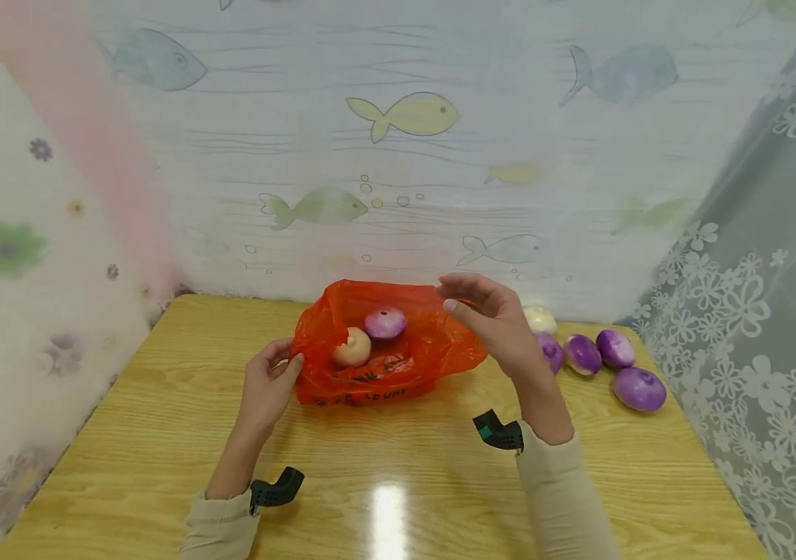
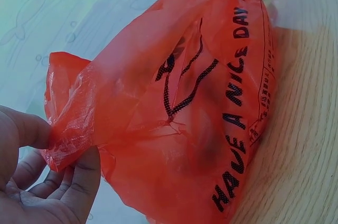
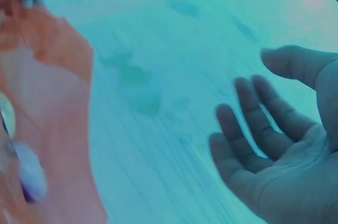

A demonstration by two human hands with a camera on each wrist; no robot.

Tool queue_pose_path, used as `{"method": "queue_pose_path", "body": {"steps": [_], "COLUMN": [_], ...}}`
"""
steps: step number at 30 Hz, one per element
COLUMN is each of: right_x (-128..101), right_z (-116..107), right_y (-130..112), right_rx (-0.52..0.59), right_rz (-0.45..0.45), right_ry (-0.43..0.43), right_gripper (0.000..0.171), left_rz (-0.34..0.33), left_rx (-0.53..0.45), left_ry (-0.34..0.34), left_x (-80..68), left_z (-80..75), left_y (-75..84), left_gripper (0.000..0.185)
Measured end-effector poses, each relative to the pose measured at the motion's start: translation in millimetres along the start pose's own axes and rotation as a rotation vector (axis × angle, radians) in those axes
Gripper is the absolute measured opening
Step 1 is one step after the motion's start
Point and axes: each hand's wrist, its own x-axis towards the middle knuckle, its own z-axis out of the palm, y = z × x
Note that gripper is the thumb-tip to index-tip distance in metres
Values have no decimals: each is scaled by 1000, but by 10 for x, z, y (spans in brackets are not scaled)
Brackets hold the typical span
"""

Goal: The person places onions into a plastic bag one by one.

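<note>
Your left hand (image 1: 268,383) pinches the orange bag (image 1: 384,350) at its nine o'clock edge, mid-table (image 1: 160,404). Your right hand (image 1: 492,315) hovers at the bag's two o'clock rim, fingers spread, holding nothing. Two onions (image 1: 370,334) sit inside.

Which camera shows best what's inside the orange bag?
The head view: the orange bag lies open, with a purple onion and a pale onion inside. The left wrist view shows only its printed outside; the right wrist view is blurred.
</note>
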Motion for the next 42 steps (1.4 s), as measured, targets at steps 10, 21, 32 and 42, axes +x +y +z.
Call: {"method": "queue_pose_path", "body": {"steps": [10,21,32,42], "right_x": [-106,-213,-459,-644], "right_z": [-484,-887,-1271,-1449], "right_y": [202,918,1389,1464], "right_rx": [19,-60,-272,-290], "right_rz": [-104,34,152,257], "right_ry": [260,528,758,748], "right_gripper": [29,31,40,49], "left_rz": [10,-7,0,-1], "left_rx": [-10,4,16,16], "left_ry": [-6,0,-2,1], "left_x": [-7,-7,-44,-83], "left_z": [6,2,19,36], "left_y": [10,29,44,46], "left_gripper": [34,35,35,35]}}
